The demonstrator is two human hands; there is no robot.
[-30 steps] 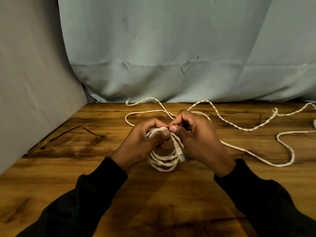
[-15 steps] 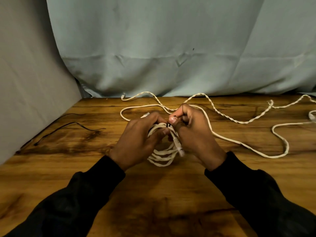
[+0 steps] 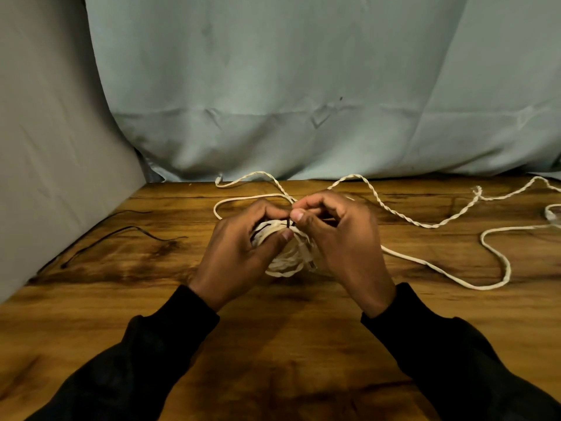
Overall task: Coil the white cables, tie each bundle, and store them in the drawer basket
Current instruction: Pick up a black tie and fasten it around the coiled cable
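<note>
Since a second ago both hands have lifted the coiled bundle (image 3: 283, 253) slightly, over mid-tabletop (image 3: 273, 344). My left hand (image 3: 243, 250) grips the coil; my right hand (image 3: 340, 238) pinches a dark tie (image 3: 287, 222) at its top. One bundle is nearly tied; loose white cable (image 3: 425, 262) toward the right edge waits, and no drawer basket shows.

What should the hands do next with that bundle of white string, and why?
Probably twist the thin dark tie tight. The left hand grips the coiled white cable, the right hand pinches the tie at its top, and the tie doesn't look fastened yet.
</note>
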